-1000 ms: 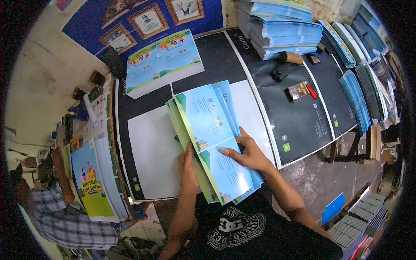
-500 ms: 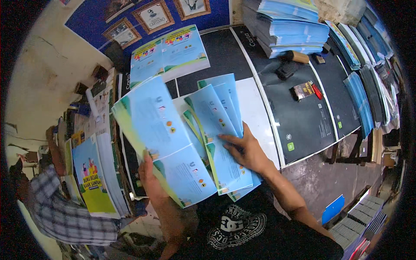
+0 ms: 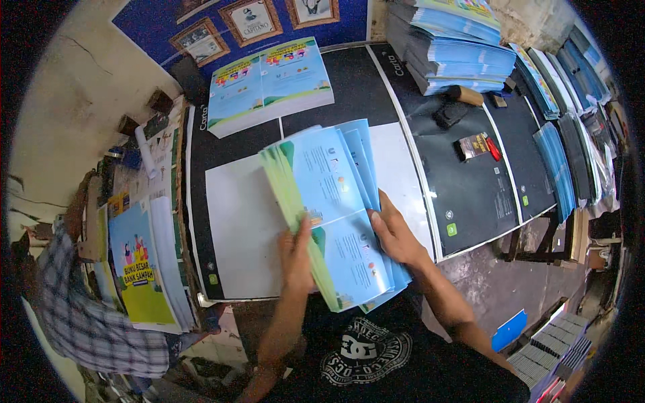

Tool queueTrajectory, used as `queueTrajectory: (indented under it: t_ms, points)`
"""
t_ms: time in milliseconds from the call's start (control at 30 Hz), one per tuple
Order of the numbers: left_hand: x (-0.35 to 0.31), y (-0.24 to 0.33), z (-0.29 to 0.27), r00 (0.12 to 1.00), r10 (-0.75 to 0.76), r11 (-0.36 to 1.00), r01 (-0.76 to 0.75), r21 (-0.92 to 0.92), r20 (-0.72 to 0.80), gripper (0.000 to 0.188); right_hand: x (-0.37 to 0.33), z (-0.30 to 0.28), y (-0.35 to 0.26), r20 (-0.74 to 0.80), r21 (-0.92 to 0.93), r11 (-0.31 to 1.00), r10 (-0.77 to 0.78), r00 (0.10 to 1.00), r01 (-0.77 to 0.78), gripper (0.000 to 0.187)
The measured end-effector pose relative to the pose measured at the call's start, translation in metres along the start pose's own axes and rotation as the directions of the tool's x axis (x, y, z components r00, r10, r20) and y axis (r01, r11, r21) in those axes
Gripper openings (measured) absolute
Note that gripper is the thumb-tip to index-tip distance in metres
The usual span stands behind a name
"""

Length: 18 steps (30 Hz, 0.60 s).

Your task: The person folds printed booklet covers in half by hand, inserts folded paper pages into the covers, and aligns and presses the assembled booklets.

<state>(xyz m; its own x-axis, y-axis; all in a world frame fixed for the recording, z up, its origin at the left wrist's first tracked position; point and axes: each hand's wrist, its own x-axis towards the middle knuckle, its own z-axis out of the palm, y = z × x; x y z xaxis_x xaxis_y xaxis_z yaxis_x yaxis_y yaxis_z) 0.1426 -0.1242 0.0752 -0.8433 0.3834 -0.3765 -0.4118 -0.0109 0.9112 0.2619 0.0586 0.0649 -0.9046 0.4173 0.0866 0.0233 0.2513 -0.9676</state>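
A bundle of light-blue and green printed sheets (image 3: 332, 178) is held up in front of me, over the near part of the table. Its layers are fanned unevenly, with edges showing at the left and at the upper right. My left hand (image 3: 295, 255) is closed on the left edge, thumb on the top sheet. On the right edge, my right hand (image 3: 398, 232) grips the bundle with its thumb on top and its other fingers hidden beneath. White paper (image 3: 238, 221) lies flat on the table below.
A stack of printed sheets (image 3: 269, 84) sits at the back left. Tall blue stacks (image 3: 463, 64) stand at the back right, near a wooden-handled brush (image 3: 463, 95), a small packet (image 3: 474, 146) and a red lighter (image 3: 494, 149). A person in a checked shirt (image 3: 101, 316) is at the left.
My left hand has brought its sheets rightward onto those in my right hand, making one bundle. More white paper shows on the table. My right hand's thumb now presses on the top edge.
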Motion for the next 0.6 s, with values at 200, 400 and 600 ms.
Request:
queueTrajectory:
  t_ms: [200, 400, 600]
  points:
    - [-0.003, -0.009, 0.014, 0.982, -0.112, 0.937, 0.156, -0.313, 0.154, 0.044, 0.005, -0.005, -0.007, 0.058, 0.05, 0.995, 0.083, 0.995, -0.086, 0.042]
    - [-0.01, 0.02, 0.014, 0.985, -0.066, 0.977, 0.097, -0.192, 0.158, 0.043, 0.005, -0.006, -0.009, 0.061, 0.095, 0.991, 0.094, 0.994, -0.099, 0.042]
    - [0.003, 0.047, -0.042, 0.968, 0.08, 0.994, -0.059, 0.095, -0.237, 0.036, 0.004, -0.009, -0.002, 0.047, 0.058, 0.998, 0.015, 0.999, -0.018, 0.042]
